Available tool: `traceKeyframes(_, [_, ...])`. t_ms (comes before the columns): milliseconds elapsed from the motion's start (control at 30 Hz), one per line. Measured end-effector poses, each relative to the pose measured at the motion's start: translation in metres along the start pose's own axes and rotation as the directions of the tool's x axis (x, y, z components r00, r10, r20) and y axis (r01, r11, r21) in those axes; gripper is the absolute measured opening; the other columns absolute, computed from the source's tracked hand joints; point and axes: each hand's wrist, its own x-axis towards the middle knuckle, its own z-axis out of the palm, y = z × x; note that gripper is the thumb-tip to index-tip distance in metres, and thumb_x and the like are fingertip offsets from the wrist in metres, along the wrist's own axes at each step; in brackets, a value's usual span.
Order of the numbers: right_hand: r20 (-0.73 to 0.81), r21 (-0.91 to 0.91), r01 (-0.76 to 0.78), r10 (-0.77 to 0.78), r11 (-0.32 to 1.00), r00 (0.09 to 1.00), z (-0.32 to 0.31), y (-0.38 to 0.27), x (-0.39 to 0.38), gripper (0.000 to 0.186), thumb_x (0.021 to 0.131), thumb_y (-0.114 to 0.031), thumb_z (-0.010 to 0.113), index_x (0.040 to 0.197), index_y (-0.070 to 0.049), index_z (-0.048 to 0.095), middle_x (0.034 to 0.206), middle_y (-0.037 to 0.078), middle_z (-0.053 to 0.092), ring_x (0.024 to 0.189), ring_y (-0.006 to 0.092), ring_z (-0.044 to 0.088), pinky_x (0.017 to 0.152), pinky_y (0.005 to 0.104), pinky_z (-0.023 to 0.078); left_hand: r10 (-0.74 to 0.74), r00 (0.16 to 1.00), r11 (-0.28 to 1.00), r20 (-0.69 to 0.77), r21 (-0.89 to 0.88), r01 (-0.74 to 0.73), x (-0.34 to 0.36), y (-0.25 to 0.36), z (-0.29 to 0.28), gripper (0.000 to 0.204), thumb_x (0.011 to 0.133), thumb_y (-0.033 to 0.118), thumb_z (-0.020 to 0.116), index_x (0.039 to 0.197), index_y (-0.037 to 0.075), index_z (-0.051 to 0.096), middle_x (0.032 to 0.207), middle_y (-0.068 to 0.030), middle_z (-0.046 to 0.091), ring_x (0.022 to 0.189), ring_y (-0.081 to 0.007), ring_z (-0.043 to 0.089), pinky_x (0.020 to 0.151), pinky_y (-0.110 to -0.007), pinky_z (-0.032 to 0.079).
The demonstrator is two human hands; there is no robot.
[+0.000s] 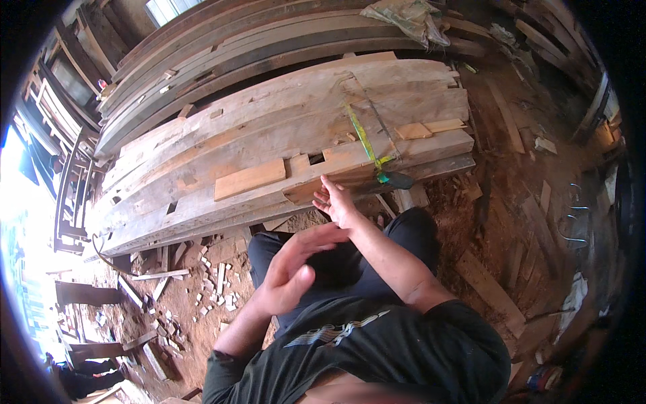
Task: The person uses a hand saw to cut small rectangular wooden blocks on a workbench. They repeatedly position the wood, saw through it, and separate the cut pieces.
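Note:
My left hand (293, 268) is held over my lap with its fingers stretched out and the thumb apart. Its fingertips come close to my right wrist; whether they touch it I cannot tell. Reaching toward the bench's near edge, my right hand (336, 205) has its fingers apart and nothing visible in it. Just beyond its fingertips is a reddish-brown wood piece (350, 180) along the edge. Farther right lies a hacksaw-like tool (363, 135) with a yellow-green frame and a dark handle (397, 180). A flat light-brown board (250, 179) rests left of my right hand.
The bench is of thick, weathered planks (262, 121) with rectangular notches. Long stacked beams (269, 40) run behind it, with a crumpled sack (410, 19) on top. Small wood offcuts (215, 286) litter the ground at left. Loose boards (490, 289) lie at right.

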Motion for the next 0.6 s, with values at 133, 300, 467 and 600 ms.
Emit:
traceKeyframes(133, [0.055, -0.045, 0.057, -0.054, 0.997, 0.997, -0.021, -0.01, -0.017, 0.027, 0.093, -0.028, 0.077, 0.104, -0.013, 0.058, 0.1, 0.003, 0.06, 0.097, 0.0206, 0.067, 0.085, 0.0454, 0.058, 0.528, 0.827, 0.661, 0.194, -0.705, -0.257, 0.063, 0.09, 0.077, 0.073, 0.104, 0.043, 0.054, 0.153, -0.007, 0.031, 0.152, -0.0272, 0.046, 0.139, -0.0347, 0.049, 0.117, -0.047, 0.036])
traceKeyframes(300, [0.036, -0.036, 0.142, -0.14, 0.989, 0.989, -0.055, -0.035, -0.034, 0.024, 0.097, -0.023, 0.068, 0.113, -0.011, 0.056, 0.112, 0.007, 0.06, 0.108, 0.0247, 0.066, 0.092, 0.0462, 0.057, 0.631, 0.725, 0.542, 0.277, -0.826, -0.156, 0.08, 0.122, 0.099, 0.106, 0.096, 0.074, 0.043, 0.148, -0.017, 0.029, 0.134, -0.0391, 0.056, 0.124, -0.0488, 0.059, 0.113, -0.057, 0.039])
traceKeyframes(467, [0.099, 0.108, 0.054, -0.065, 0.993, 0.993, -0.067, -0.046, -0.025, 0.025, 0.097, -0.023, 0.066, 0.113, -0.007, 0.056, 0.118, 0.014, 0.063, 0.117, 0.0311, 0.065, 0.1, 0.0472, 0.054, 0.558, 0.803, 0.415, 0.212, -0.909, -0.048, 0.066, 0.095, 0.087, 0.114, 0.096, 0.074, 0.047, 0.153, -0.017, 0.008, 0.112, -0.0409, 0.066, 0.107, -0.0471, 0.069, 0.119, -0.045, 0.034])
traceKeyframes(600, [0.086, 0.127, 0.031, -0.042, 0.991, 0.995, -0.062, -0.041, -0.022, 0.03, 0.098, -0.025, 0.062, 0.117, -0.004, 0.053, 0.125, 0.019, 0.061, 0.123, 0.033, 0.062, 0.107, 0.0477, 0.051, 0.482, 0.873, 0.484, 0.075, -0.853, -0.194, 0.054, 0.08, 0.105, 0.088, 0.098, 0.058, 0.048, 0.14, -0.016, 0.023, 0.109, -0.0354, 0.067, 0.099, -0.041, 0.069, 0.114, -0.042, 0.039])
